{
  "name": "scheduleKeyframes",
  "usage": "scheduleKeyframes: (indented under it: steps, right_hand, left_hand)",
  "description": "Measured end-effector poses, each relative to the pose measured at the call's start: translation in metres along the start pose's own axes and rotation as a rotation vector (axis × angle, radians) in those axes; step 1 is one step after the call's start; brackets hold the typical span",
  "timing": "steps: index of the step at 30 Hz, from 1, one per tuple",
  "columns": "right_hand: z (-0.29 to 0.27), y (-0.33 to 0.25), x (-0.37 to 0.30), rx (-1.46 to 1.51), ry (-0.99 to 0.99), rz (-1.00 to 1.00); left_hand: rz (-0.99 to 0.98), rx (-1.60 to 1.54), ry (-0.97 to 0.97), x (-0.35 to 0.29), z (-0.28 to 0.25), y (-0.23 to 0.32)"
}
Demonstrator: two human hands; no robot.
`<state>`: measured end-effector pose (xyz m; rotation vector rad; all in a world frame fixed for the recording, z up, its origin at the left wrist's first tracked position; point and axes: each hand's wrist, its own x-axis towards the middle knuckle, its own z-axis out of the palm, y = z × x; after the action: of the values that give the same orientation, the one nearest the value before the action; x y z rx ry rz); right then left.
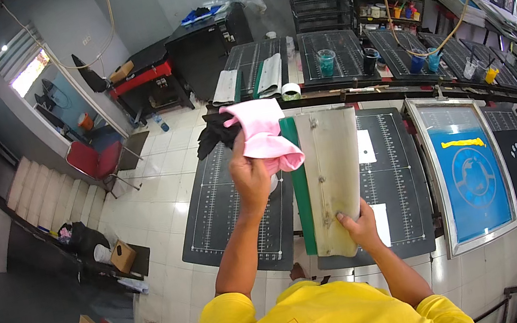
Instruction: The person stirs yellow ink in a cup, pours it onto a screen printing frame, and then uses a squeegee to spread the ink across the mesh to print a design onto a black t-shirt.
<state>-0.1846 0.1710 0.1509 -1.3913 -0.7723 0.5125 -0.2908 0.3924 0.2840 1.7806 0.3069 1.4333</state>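
My left hand (252, 180) is closed round a pink cloth (261, 119), raised beside the upper end of a wide squeegee (336, 168). The squeegee has a pale, stained holder and a green blade (304, 209) facing left. Near its lower end, my right hand (361, 226) grips it, thumb on top. A black cloth (218, 134) shows behind the pink one; whether my left hand holds it too, I cannot tell. Below lie two dark gridded printing boards, one on the left (216, 217) and one on the right (408, 204), the latter bearing white paper pieces.
To the right, a metal-framed printing screen (445, 198) carries a yellow ink streak on blue mesh. Across the far row of boards stand a green cup (326, 63), other cups and two more squeegees. A red chair (96, 161) stands left, by the steps (49, 188).
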Motion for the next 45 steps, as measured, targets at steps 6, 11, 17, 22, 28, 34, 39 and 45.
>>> scheduleKeyframes:
  steps: [6,11,17,22,28,34,39,45]
  right_hand:
    - [-0.014,-0.013,-0.029,-0.128,-0.087,-0.009]
    - [-0.016,-0.009,-0.045,-0.291,-0.163,-0.027]
    - [0.005,0.005,-0.048,-0.168,-0.191,-0.053]
    - [0.021,0.006,-0.043,-0.193,-0.167,-0.057]
    - [0.022,0.001,-0.036,-0.273,-0.109,-0.176]
    - [0.028,0.003,-0.023,-0.344,-0.049,-0.154]
    - [0.028,-0.021,-0.028,-0.309,-0.107,-0.256]
    - [0.026,-0.033,-0.02,-0.201,0.018,-0.34]
  left_hand:
    - [0.194,0.241,-0.213,-0.013,0.013,0.013]
    - [0.244,0.406,-0.123,-0.032,-0.009,0.02]
    - [-0.555,-0.065,0.18,-0.041,-0.008,0.016]
    - [-0.355,-0.037,0.369,-0.045,0.0,-0.011]
    - [-0.18,0.294,0.29,-0.058,0.018,-0.021]
    - [-0.154,0.508,0.018,-0.105,0.0,-0.069]
    - [0.33,0.97,0.159,-0.039,-0.05,-0.094]
    - [0.004,0.51,0.219,-0.005,0.0,-0.065]
